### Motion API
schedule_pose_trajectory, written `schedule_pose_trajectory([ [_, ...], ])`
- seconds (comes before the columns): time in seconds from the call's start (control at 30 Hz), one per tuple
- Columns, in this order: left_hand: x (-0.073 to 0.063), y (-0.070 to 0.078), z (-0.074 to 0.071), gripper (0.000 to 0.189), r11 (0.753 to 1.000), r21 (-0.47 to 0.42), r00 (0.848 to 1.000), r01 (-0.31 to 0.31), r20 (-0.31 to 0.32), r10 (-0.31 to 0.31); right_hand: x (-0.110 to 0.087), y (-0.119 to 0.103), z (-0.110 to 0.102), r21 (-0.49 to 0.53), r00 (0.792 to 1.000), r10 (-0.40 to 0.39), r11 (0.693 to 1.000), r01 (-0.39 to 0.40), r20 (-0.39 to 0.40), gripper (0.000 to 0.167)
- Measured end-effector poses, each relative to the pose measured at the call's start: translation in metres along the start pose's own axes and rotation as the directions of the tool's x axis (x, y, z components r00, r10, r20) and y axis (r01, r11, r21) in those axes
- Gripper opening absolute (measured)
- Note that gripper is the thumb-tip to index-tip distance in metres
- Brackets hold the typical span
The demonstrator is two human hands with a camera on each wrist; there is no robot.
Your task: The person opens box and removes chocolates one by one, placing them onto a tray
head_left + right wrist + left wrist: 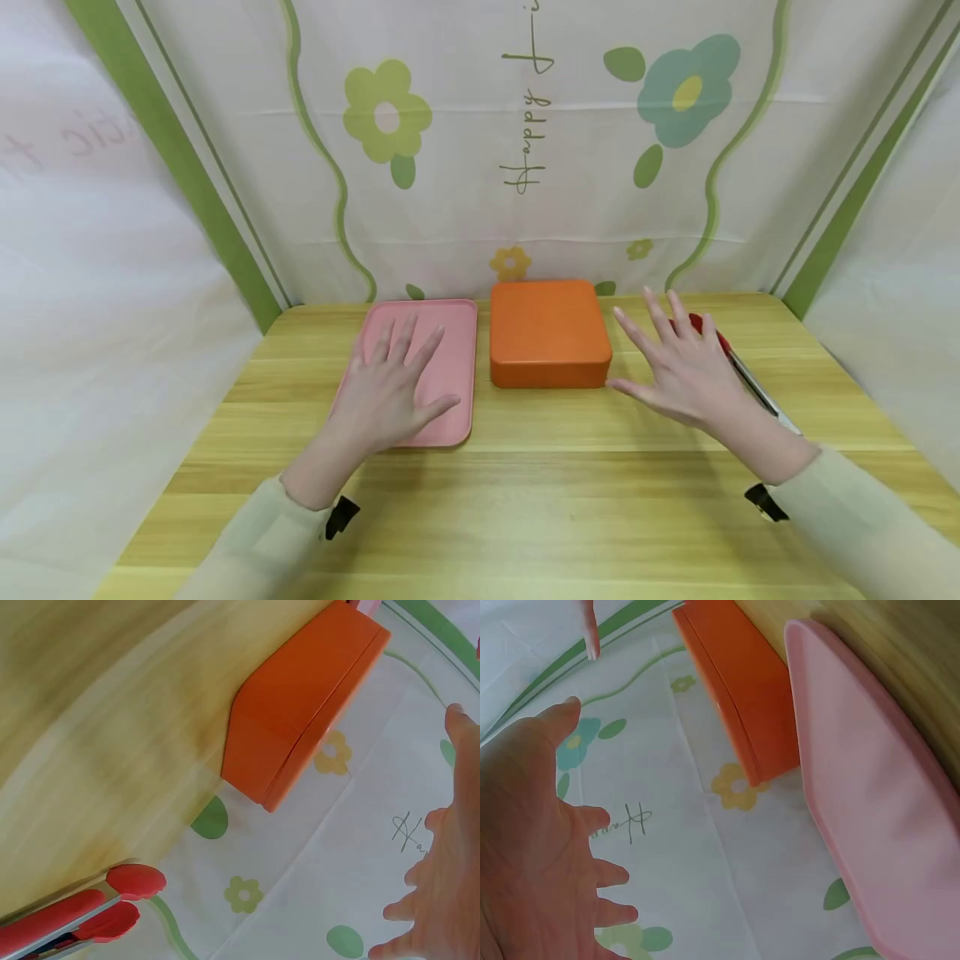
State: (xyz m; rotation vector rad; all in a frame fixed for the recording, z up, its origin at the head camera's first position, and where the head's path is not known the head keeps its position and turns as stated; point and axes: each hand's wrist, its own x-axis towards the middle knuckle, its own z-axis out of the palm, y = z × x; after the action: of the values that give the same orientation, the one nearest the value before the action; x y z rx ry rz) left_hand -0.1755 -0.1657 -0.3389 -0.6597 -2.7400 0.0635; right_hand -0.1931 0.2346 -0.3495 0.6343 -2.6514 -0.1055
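Observation:
My left hand (378, 400) hovers over the pink tray (450, 375) with its fingers spread and nothing held. In the left wrist view the palm of that hand (529, 840) shows apart from the tray (885, 780). To the right of the tray stands an orange box (551, 325), with a lid seam along its side in the right wrist view. My right hand (686, 375), fingers spread, is held in the air to the right of the box and touches nothing. Partly behind it lies a pair of tongs (757, 387) with red ends (135, 882) and metal arms.
The wooden table (525, 517) carries the tray, box and tongs near its back edge. A white cloth (465, 208) printed with flowers hangs behind it. More white cloth (112, 333) closes off both sides. A dark strap piece (342, 517) shows at the left wrist.

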Motion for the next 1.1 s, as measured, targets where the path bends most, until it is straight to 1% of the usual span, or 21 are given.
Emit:
schedule_pose_trajectory([
  [0.13, 0.01, 0.001, 0.001, 0.088, 1.0, -0.003, 1.0, 0.004, 0.008, -0.004, 0.009, 0.0, -0.001, -0.009, 1.0, -0.005, 1.0, 0.005, 0.012, 0.095],
  [0.23, 0.017, 0.003, 0.001, 0.087, 1.0, -0.006, 0.999, 0.017, 0.036, -0.017, 0.016, 0.0, -0.002, -0.004, 0.999, 0.0, 1.0, 0.0, 0.038, 0.094],
  [0.43, 0.029, 0.007, 0.003, 0.086, 0.999, -0.022, 0.997, 0.026, 0.076, -0.024, 0.03, -0.001, -0.003, 0.03, 0.994, 0.036, 0.999, -0.039, 0.103, 0.091],
  [0.67, 0.046, 0.012, 0.011, 0.088, 0.997, -0.06, 0.992, 0.052, 0.116, -0.045, 0.043, -0.002, 0.005, 0.092, 0.987, 0.08, 0.991, -0.093, 0.136, 0.091],
  [0.77, 0.052, 0.014, 0.017, 0.089, 0.995, -0.077, 0.991, 0.069, 0.116, -0.06, 0.047, -0.003, 0.012, 0.12, 0.985, 0.092, 0.987, -0.11, 0.144, 0.091],
  [0.9, 0.06, 0.017, 0.029, 0.09, 0.992, -0.096, 0.993, 0.08, 0.098, -0.07, 0.05, -0.003, 0.025, 0.161, 0.982, 0.108, 0.978, -0.133, 0.155, 0.092],
  [1.03, 0.069, 0.02, 0.041, 0.089, 0.986, -0.137, 0.992, 0.099, 0.097, -0.086, 0.053, -0.003, 0.036, 0.183, 0.975, 0.126, 0.97, -0.159, 0.181, 0.092],
  [1.1, 0.074, 0.022, 0.047, 0.089, 0.977, -0.178, 0.99, 0.117, 0.103, -0.099, 0.054, -0.004, 0.041, 0.199, 0.972, 0.133, 0.965, -0.171, 0.192, 0.092],
])
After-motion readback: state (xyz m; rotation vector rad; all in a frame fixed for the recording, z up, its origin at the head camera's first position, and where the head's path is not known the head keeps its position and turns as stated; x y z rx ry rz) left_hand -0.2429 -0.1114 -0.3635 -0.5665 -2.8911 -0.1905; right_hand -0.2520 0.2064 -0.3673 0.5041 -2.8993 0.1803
